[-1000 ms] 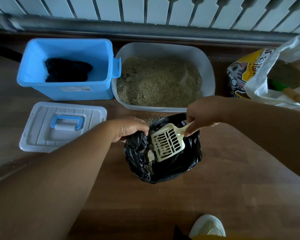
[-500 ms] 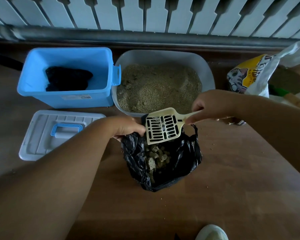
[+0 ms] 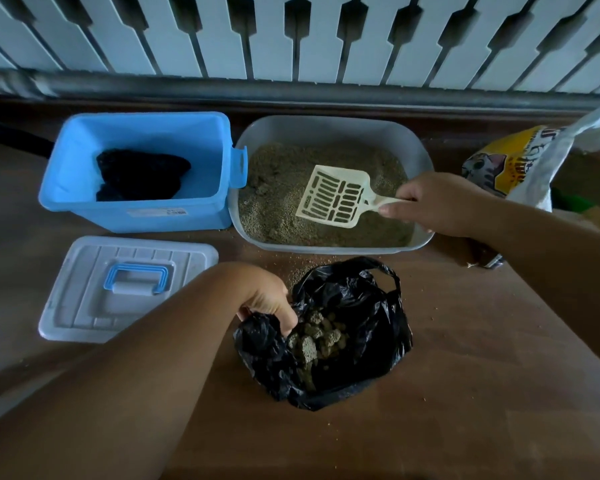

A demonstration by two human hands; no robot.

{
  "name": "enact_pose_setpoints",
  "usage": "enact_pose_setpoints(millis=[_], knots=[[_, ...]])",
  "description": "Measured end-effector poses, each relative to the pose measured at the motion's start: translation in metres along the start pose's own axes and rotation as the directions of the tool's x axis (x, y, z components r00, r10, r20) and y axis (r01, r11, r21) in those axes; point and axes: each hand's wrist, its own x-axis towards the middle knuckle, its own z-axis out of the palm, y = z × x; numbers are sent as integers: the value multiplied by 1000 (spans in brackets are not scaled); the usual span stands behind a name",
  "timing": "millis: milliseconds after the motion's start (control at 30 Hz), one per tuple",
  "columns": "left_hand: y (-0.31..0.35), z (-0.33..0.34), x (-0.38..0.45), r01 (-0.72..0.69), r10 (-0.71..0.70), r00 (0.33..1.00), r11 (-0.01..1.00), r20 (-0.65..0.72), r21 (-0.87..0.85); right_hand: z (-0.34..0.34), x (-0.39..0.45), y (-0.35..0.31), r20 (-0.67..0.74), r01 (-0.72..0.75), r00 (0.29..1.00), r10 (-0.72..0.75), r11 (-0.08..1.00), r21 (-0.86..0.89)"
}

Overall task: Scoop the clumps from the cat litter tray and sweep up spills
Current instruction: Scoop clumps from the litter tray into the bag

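A grey litter tray [image 3: 420, 150] full of sandy litter stands on the wooden floor by the wall. My right hand [image 3: 437, 202] grips the handle of a cream slotted scoop [image 3: 336, 199], whose blade hovers empty over the litter. In front of the tray lies an open black plastic bag [image 3: 371, 348] with several grey clumps [image 3: 312, 341] inside. My left hand [image 3: 267, 299] grips the bag's left rim and holds it open. Spilled litter grains [image 3: 302, 268] dot the floor between tray and bag.
A blue bin [image 3: 136, 209] with a dark bag inside stands left of the tray. Its pale lid [image 3: 84, 299] with a blue handle lies in front of it. A yellow cat-litter sack [image 3: 513, 161] sits at the right. A radiator runs along the back wall.
My right hand has lifted the scoop out of the black bag and carried it back over the litter tray. The clumps now lie in the bag. My left hand stays on the bag.
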Motion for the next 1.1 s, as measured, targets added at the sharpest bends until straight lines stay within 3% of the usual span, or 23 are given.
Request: enact_pose_setpoints(millis=[133,300,400,567,633,767,833,1100], knots=[[-5,-13,4,-20,15,996,998,-84,-55,4,7,-13,-60,-48,997,43,996,-71],[-12,-19,7,-65,9,983,952,-184,-300,13,18,-22,-155,-96,984,86,994,-59],[-13,-23,9,-141,12,959,887,-283,-441,14,25,-28,-211,-76,975,62,995,-58],[-7,-31,-2,-156,10,960,850,-281,-503,17,43,-41,-227,-13,974,8,1000,-24],[-3,-38,-3,-209,9,938,814,-347,-542,20,52,-47,-246,7,969,-20,998,-55],[-8,-45,-1,-263,7,793,906,-609,-332,23,68,-67,-279,-11,960,-26,992,-128],[-12,-44,-2,-234,23,767,941,-641,-247,24,75,-76,-285,-30,958,-16,987,-156],[-17,-36,6,-245,44,688,954,-724,-174,27,108,-97,-243,-165,961,132,979,-123]])
